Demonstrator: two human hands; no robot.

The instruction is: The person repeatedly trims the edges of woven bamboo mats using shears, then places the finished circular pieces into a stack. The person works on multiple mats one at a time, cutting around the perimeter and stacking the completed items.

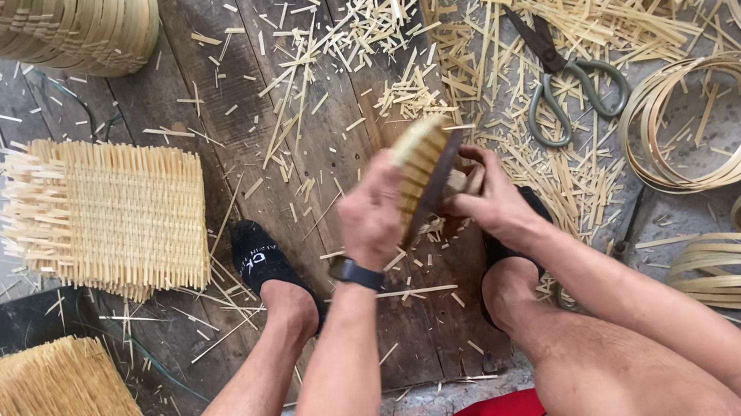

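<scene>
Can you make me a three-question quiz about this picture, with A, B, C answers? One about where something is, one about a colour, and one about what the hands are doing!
1. Where do the scissors lie?
A. On the pile of bamboo strips
B. On the woven mat
C. In a hand

2. What colour are the socks?
A. White
B. Black
C. Yellow

3. What are the two hands doing?
A. Resting on the knees
B. Holding the scissors
C. Both holding a round bamboo piece

Answers:
1. A, the scissors rest on loose strips at the upper right, away from the woven mat.
2. B, both feet on the wooden boards wear dark black socks.
3. C, the left hand and the right hand close around the piece between them.
</scene>
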